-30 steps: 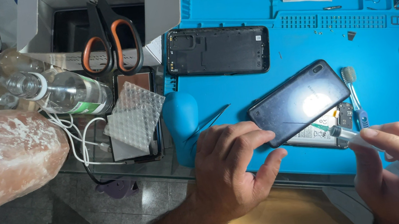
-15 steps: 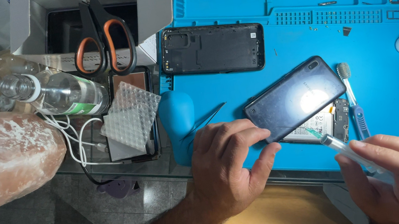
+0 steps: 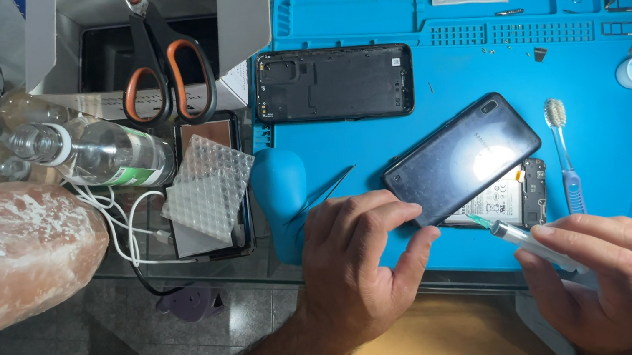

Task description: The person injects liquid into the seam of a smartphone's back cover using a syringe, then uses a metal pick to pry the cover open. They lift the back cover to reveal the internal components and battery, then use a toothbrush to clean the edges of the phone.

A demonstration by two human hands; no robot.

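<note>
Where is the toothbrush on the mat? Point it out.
In the head view, the toothbrush lies on the right side of the blue mat, just right of the dark phone screen, bristles pointing away.
</note>
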